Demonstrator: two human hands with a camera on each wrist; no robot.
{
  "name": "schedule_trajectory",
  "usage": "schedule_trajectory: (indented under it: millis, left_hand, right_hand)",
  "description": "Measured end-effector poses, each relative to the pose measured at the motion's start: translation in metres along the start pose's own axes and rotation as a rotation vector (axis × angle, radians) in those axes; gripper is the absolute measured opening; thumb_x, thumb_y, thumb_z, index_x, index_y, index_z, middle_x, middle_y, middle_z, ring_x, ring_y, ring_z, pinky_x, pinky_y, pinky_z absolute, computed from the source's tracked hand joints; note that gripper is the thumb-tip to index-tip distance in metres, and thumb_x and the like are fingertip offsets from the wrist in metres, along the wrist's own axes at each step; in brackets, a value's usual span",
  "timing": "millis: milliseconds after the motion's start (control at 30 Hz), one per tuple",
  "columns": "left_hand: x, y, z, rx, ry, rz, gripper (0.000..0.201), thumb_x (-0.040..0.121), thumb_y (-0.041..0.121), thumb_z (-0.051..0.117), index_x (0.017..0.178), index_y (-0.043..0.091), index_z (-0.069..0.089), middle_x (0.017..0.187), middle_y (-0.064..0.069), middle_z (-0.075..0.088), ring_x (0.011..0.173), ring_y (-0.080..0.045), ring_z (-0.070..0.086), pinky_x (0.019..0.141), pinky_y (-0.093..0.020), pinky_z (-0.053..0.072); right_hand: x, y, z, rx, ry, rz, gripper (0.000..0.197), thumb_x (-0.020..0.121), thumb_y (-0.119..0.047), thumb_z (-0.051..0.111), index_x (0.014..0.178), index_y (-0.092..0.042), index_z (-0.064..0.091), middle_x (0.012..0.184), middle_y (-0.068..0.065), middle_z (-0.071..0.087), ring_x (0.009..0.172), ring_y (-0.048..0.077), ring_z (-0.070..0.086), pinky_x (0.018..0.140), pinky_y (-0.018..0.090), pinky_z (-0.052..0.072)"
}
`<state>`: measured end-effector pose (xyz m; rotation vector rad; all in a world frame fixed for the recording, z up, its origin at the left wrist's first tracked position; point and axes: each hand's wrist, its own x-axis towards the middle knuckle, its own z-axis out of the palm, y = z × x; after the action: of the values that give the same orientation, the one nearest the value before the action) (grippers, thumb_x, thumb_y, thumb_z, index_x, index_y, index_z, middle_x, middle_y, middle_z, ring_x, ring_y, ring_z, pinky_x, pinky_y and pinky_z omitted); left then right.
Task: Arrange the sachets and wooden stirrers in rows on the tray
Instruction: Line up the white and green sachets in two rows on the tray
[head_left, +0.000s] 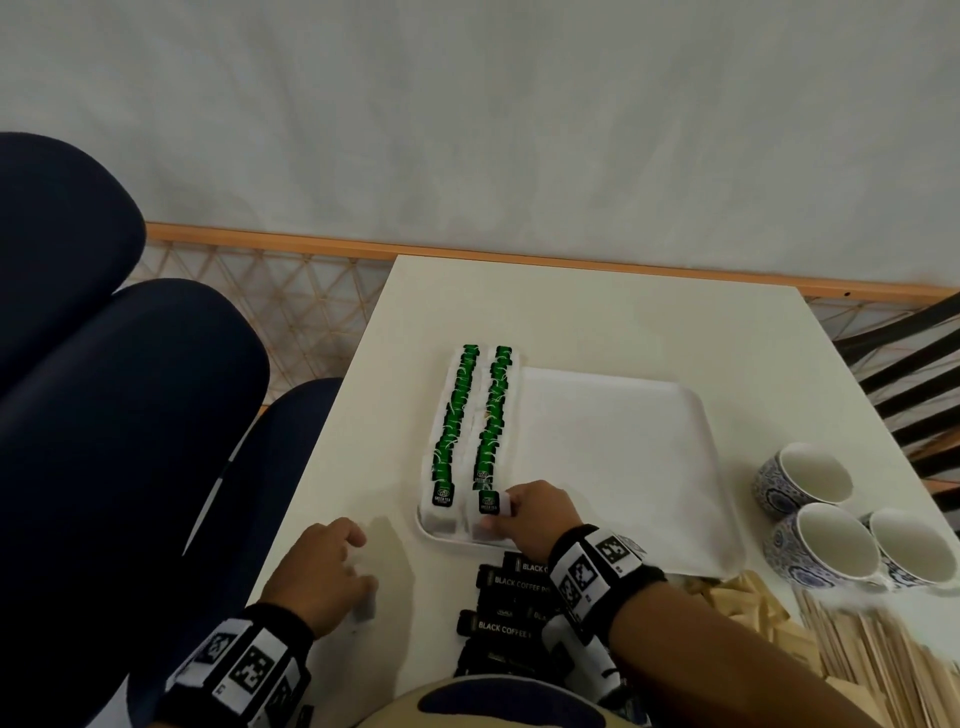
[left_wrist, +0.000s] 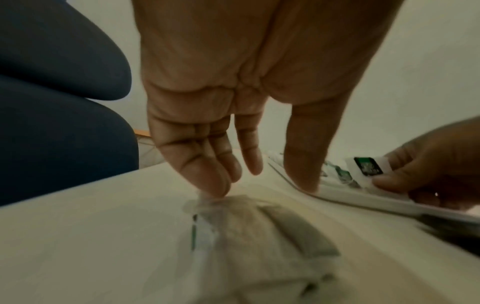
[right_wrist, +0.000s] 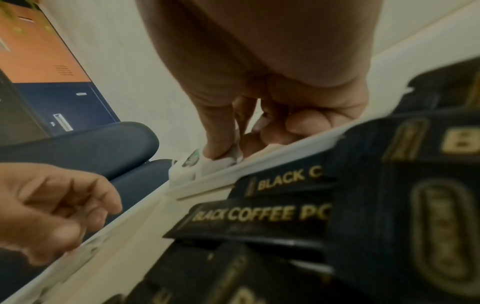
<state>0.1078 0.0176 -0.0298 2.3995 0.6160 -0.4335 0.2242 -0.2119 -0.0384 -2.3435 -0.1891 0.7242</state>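
Right hand (head_left: 530, 512) of mine pinches a green tea sachet (head_left: 487, 503) at the near end of two rows on the white tray (head_left: 613, 467); left hand (head_left: 322, 571) touches another blurry sachet (left_wrist: 233, 236). Three cups (head_left: 831, 514) nearby; coffee sticks (head_left: 511, 603) partly hidden.

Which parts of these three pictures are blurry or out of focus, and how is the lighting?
Head view: dim, even light, sharp on the green tea rows, soft at the wooden stirrers. Left wrist view: the sachets under the left hand are smeared. Right wrist view: only the nearest black coffee sachets read clearly; the right hand looks soft.
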Motion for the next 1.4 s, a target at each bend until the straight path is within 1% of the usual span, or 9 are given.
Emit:
schedule_trajectory:
  millis: [133,300,500,633,833,967,1100,1233,1400]
  left_hand:
    - [-0.003,0.001,0.007,0.123,-0.043,-0.025,0.062,0.064,0.033,0.080,0.115,0.031,0.045,0.115,0.004,0.038,0.103,-0.015,0.049,0.087,-0.030,0.049]
    - [-0.008,0.006,0.009,0.273,0.002,-0.029,0.068,0.062,0.040,0.080,0.116,0.032,0.040,0.113,0.004,0.032,0.104,-0.016,0.030,0.080,-0.026,0.043]
    - [-0.007,0.007,0.006,0.296,-0.060,-0.045,0.044,0.068,0.039,0.079,0.092,0.027,0.045,0.106,0.004,0.039,0.101,-0.017,0.038,0.079,-0.026,0.041]
    - [-0.002,0.003,0.005,0.296,-0.101,0.015,0.040,0.070,0.040,0.078,0.075,0.027,0.040,0.096,0.005,0.049,0.095,-0.016,0.051,0.079,-0.025,0.044]
    - [0.007,-0.006,0.006,0.090,-0.082,0.061,0.024,0.069,0.030,0.079,0.077,0.022,0.058,0.083,0.007,0.065,0.081,-0.011,0.060,0.067,-0.023,0.046]
    - [0.010,0.002,-0.001,-0.148,-0.123,0.142,0.008,0.081,0.016,0.072,0.078,0.021,0.067,0.078,0.004,0.067,0.072,-0.007,0.061,0.063,-0.016,0.045]
    - [0.004,0.016,-0.013,-0.529,-0.251,0.120,0.027,0.091,-0.006,0.053,0.105,0.014,0.064,0.084,-0.012,0.068,0.065,-0.018,0.064,0.060,-0.030,0.054]
    - [0.000,0.033,-0.019,-0.740,-0.324,0.085,0.036,0.091,0.001,0.058,0.122,0.018,0.052,0.083,-0.022,0.066,0.065,-0.032,0.062,0.054,-0.032,0.052]
    - [-0.007,0.045,-0.022,-0.746,-0.396,0.069,0.031,0.092,0.007,0.054,0.121,0.018,0.051,0.071,-0.018,0.066,0.054,-0.027,0.059,0.046,-0.028,0.046]
  right_hand:
    - [0.003,-0.006,0.003,-0.088,-0.003,0.005,0.034,0.082,-0.038,0.072,0.059,-0.028,0.049,0.064,-0.012,0.052,0.060,0.004,0.048,0.048,0.013,0.030]
    - [0.003,-0.009,0.003,-0.124,-0.011,0.026,0.028,0.079,-0.044,0.073,0.074,-0.023,0.055,0.077,-0.007,0.058,0.067,0.009,0.052,0.050,0.016,0.032]
    - [-0.001,-0.011,0.003,-0.086,0.027,0.082,0.046,0.075,-0.043,0.076,0.100,-0.019,0.046,0.100,-0.001,0.055,0.087,0.017,0.052,0.067,0.025,0.039]
    - [-0.007,-0.013,-0.001,-0.049,0.056,0.068,0.056,0.076,-0.042,0.076,0.107,-0.017,0.037,0.093,-0.003,0.052,0.085,0.018,0.052,0.059,0.024,0.038]
    - [-0.013,-0.023,-0.008,-0.090,0.148,-0.069,0.033,0.084,-0.042,0.067,0.094,-0.020,0.045,0.080,-0.005,0.053,0.076,0.015,0.052,0.061,0.024,0.040]
    - [-0.020,-0.036,-0.007,-0.090,-0.012,-0.257,0.020,0.086,-0.038,0.066,0.089,-0.020,0.060,0.083,-0.006,0.062,0.077,0.010,0.056,0.069,0.021,0.047]
    - [-0.025,-0.042,0.004,-0.032,-0.151,-0.456,0.028,0.079,-0.027,0.076,0.102,-0.028,0.061,0.097,-0.008,0.065,0.071,-0.004,0.052,0.066,0.018,0.045]
    - [-0.026,-0.044,0.018,-0.133,-0.112,-0.658,0.045,0.070,-0.030,0.082,0.110,-0.035,0.061,0.107,-0.001,0.053,0.086,0.010,0.054,0.077,0.029,0.050]
    - [-0.029,-0.040,0.017,-0.168,0.029,-0.739,0.019,0.076,-0.026,0.078,0.093,-0.019,0.075,0.098,0.004,0.059,0.091,0.017,0.054,0.075,0.025,0.041]
